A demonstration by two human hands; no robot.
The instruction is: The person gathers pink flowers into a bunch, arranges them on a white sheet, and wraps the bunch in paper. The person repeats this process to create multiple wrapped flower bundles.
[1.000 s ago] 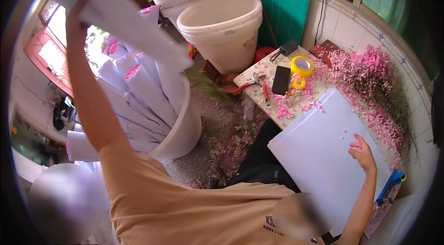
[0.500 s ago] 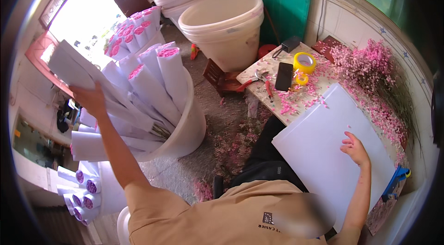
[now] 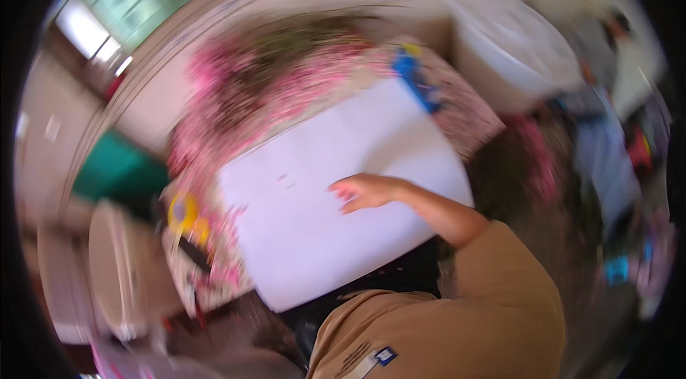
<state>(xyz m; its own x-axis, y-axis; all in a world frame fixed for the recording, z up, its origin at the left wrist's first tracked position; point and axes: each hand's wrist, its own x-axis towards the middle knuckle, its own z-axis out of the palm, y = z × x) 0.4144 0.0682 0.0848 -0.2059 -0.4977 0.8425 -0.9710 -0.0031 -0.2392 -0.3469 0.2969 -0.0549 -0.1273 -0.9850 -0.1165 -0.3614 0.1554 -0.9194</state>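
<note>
Much of the head view is smeared by motion. Large white sheets of paper (image 3: 307, 236) lie across the table in front of me. Over the middle of them hovers my right hand (image 3: 368, 192), loosely curled with its fingers apart and nothing seen in it. A few pink petals dot the paper. My left hand is out of the picture. Beyond the paper lies a heap of pink flowers (image 3: 221, 68) with green stems. At the paper's far right corner sits a blue tape dispenser (image 3: 413, 79).
Yellow tape rolls (image 3: 183, 212) and a dark phone (image 3: 194, 254) lie at the table's left end among pink petals. Cream tubs (image 3: 118, 272) and a green board (image 3: 118, 164) are farther left. A white tub (image 3: 511, 57) stands behind on the right.
The view has swung right, from the tub of wrapped bunches to the table. My left hand, which held up a paper-wrapped bunch, has gone out of sight. My right hand stays over the paper.
</note>
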